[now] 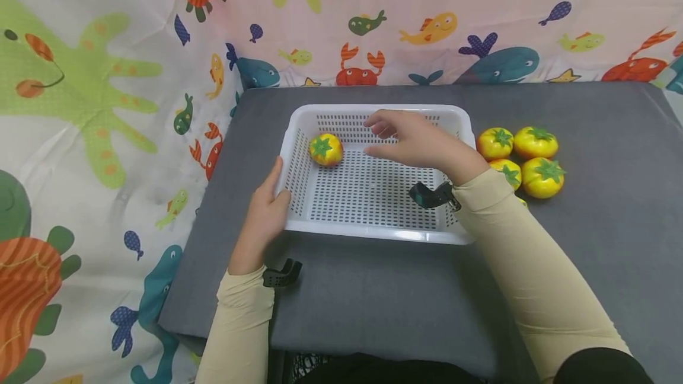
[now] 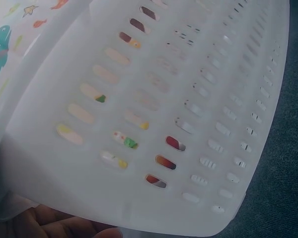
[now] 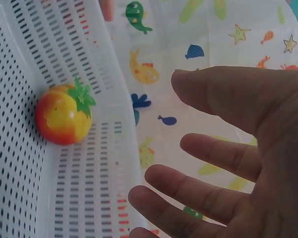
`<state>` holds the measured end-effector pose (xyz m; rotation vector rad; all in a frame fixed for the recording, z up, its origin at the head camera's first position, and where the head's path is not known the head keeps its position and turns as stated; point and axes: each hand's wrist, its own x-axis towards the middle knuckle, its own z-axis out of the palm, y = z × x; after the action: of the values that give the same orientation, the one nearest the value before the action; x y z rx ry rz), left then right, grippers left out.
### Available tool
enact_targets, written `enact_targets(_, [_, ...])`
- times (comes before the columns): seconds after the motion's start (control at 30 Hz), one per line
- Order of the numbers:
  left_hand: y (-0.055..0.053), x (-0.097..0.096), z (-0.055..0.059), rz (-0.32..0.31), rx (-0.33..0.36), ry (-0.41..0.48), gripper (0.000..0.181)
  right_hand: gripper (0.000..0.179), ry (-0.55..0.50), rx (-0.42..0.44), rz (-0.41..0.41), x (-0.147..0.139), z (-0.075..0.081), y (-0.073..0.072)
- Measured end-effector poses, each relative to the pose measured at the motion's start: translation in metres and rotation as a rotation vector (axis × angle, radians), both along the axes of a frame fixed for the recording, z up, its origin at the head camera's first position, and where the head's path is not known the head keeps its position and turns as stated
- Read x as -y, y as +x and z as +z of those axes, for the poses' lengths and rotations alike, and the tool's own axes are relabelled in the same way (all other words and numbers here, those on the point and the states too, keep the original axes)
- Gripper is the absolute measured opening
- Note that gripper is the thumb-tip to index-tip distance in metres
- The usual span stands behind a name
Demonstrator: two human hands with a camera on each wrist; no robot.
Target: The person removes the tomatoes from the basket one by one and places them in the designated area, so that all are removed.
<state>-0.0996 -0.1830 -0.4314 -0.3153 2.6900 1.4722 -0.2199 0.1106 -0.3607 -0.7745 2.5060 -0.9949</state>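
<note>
A white perforated plastic basket (image 1: pixel 368 231) lies on the table. My left hand (image 1: pixel 265 215) grips its left rim, the thumb along the outer edge; in the left wrist view, curled fingers (image 2: pixel 69 225) show partly beneath the rim. One yellow-and-red toy tomato (image 1: pixel 326 150) with a green star-shaped top sits inside, near the left end. Over the middle of the basket hovers my right hand (image 1: pixel 413 138), fingers spread and loosely bent, holding nothing. The right wrist view also shows that gap between thumb and fingers, with the tomato (image 3: pixel 64 115) apart from them.
Several similar toy tomatoes (image 1: pixel 542 178) cluster on the grey table (image 1: pixel 603 242) just right of the basket, one partly hidden by my right sleeve. A cloth (image 1: pixel 320 28) printed with sea animals hangs behind and to the left. Each wrist wears a black strap (image 1: pixel 281 274).
</note>
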Motion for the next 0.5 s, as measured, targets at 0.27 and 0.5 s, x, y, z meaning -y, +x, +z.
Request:
enact_targets(0.27, [-0.001, -0.003, -0.001, -0.003, 0.016, -0.004, 0.073, 0.057, -0.009, 0.032, 0.033, 0.019, 0.002, -0.007])
enact_targets(0.5, [-0.001, -0.001, 0.002, 0.0, -0.002, -0.019, 0.073, 0.054, -0.022, 0.036, 0.058, 0.038, 0.001, -0.017])
